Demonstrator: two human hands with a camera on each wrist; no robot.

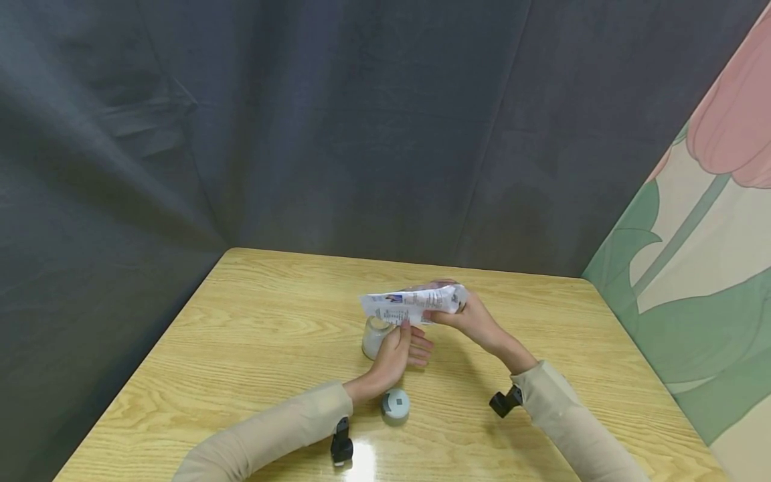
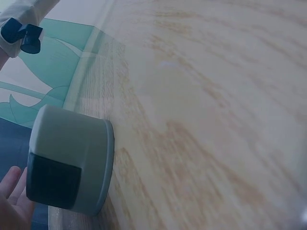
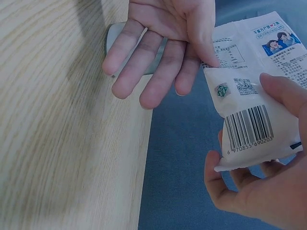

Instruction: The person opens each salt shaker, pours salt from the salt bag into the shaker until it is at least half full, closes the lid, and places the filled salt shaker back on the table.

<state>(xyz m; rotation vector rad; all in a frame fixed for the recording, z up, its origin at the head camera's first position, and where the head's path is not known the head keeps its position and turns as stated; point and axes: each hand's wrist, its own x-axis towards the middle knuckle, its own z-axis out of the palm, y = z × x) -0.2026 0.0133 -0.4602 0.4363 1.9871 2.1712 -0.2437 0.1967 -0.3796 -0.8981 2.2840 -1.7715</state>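
A white printed packet (image 1: 405,309) is held tilted above the table by my right hand (image 1: 472,323), its thumb on the near face and fingers on the far side. In the right wrist view the packet (image 3: 244,91) shows a barcode and small print. My left hand (image 1: 394,355) has its fingers straight, palm turned toward the packet, and its thumb tip touches the packet's lower edge. Beside that hand stands a clear glass jar (image 1: 370,341) without a lid, under the packet's left end. A pale grey-green lid (image 1: 395,404) with a dark patch lies near my left wrist; the left wrist view shows this lid (image 2: 72,129) larger.
The wooden table (image 1: 271,314) carries these things. A dark curtain (image 1: 361,134) hangs behind its far edge, and a flower-patterned wall covering (image 1: 711,268) stands along the right. Black wrist cameras sit on both sleeves (image 1: 289,418).
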